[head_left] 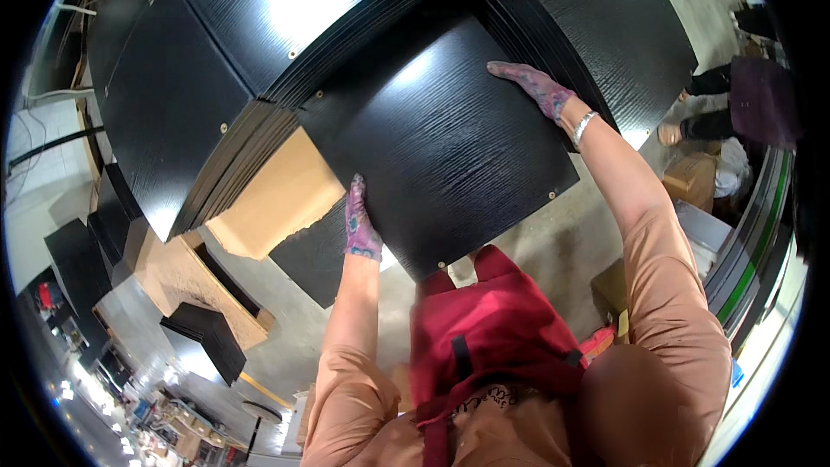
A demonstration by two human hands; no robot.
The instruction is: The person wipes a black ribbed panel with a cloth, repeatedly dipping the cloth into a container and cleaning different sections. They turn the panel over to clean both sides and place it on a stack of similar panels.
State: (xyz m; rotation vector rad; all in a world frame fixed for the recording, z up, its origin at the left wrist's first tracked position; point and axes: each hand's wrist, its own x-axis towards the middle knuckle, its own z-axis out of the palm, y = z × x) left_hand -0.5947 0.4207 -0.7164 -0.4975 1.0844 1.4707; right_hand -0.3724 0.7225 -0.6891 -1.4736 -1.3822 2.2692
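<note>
A black wood-grain panel (pixel 441 138) with small brass-coloured fittings near its corners lies tilted in front of me, its near edge over my red apron. My left hand (pixel 361 223), in a purple patterned glove, grips the panel's left edge; part of its fingers is hidden beneath. At the opposite edge my right hand (pixel 538 92), gloved alike, holds the board with its fingers stretched along the side. Stacks of similar black panels (pixel 212 26) stand around its far end. A sheet of brown cardboard (pixel 281 195) sticks out beside the left stack.
Another dark board (pixel 316 255) lies low behind my left hand. A wooden box-like piece (pixel 194 281) and a small black stack (pixel 207 337) are on the left. Toward the right, a person in dark clothes (pixel 761 104) stands near cardboard boxes (pixel 692 177) and a green-striped rail (pixel 765 216).
</note>
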